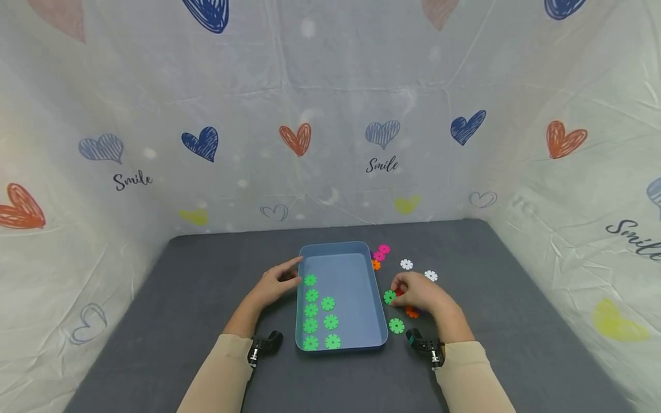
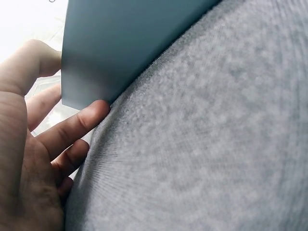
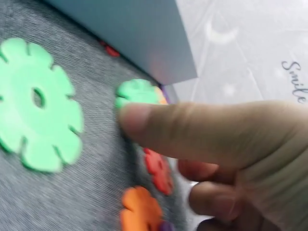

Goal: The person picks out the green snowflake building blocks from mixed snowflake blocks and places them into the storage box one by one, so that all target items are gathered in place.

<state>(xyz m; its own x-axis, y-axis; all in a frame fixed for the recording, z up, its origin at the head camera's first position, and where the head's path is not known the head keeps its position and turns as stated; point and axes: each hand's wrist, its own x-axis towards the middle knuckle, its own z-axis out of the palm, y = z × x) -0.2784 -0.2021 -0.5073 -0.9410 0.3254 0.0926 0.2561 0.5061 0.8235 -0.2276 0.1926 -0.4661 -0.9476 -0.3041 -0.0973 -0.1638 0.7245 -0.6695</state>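
Observation:
A blue-grey tray (image 1: 356,298) lies on the table, with several green notched plastic discs (image 1: 331,322) along its left side. My left hand (image 1: 276,282) rests its fingertips against the tray's left edge; up close, the left wrist view has them touching the outer wall (image 2: 110,53). Right of the tray, my right hand (image 1: 420,291) pinches a green notched disc (image 1: 389,297) between thumb and fingers. The thumb (image 3: 173,125) covers part of that disc in the right wrist view. Another green disc (image 1: 396,326) lies nearer me, and a red disc (image 1: 399,292) is partly hidden under the hand.
Beyond the right hand lie white discs (image 1: 406,264). Pink discs (image 1: 384,249) and an orange disc (image 1: 376,265) sit by the tray's right wall. One more orange disc (image 1: 412,312) is beside the right wrist. A printed curtain (image 1: 330,189) closes the table's far side.

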